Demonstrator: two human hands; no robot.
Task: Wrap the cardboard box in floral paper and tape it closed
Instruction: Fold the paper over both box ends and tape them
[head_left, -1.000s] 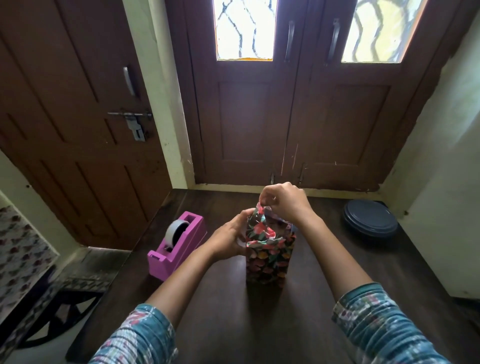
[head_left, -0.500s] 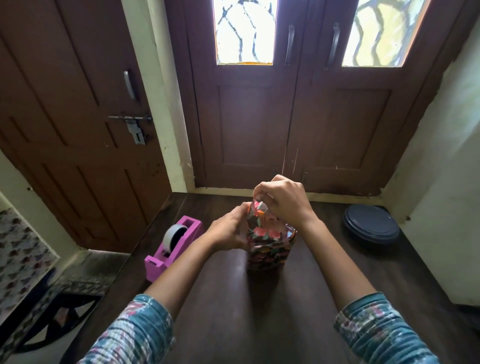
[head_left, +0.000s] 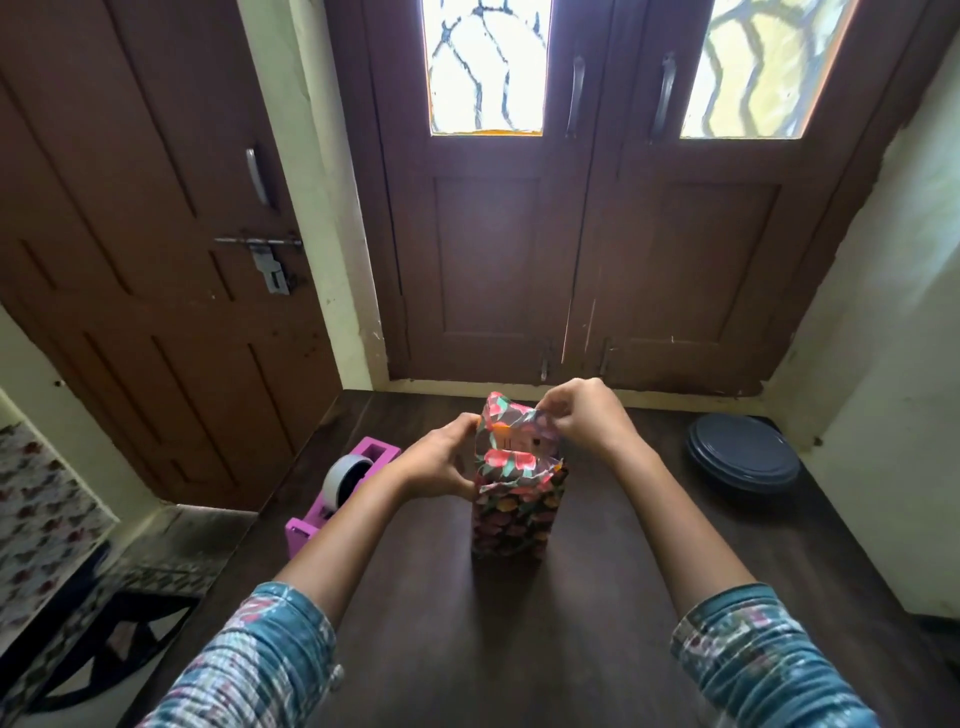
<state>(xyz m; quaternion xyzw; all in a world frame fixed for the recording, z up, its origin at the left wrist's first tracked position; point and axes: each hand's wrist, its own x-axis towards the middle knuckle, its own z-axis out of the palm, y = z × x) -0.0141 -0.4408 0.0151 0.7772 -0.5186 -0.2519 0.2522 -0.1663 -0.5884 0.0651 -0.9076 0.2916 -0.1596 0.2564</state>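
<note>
The cardboard box (head_left: 524, 444) stands upright in the middle of the dark wooden table (head_left: 519, 649), its sides covered in floral paper (head_left: 511, 519). The paper is open at the top, and a bit of the box shows inside. My left hand (head_left: 441, 462) grips the left side of the wrapped box near its top. My right hand (head_left: 582, 413) pinches the far flap of paper above the box's open end.
A pink tape dispenser (head_left: 337, 493) with a roll of tape sits on the table to the left of the box. A dark round lid or plate (head_left: 743, 460) lies at the back right corner. Brown doors and a wall stand right behind the table.
My right hand has shifted to the right and now pulls the top flap outward, opening the paper so the box shows. The left hand stays on the box's left side.
</note>
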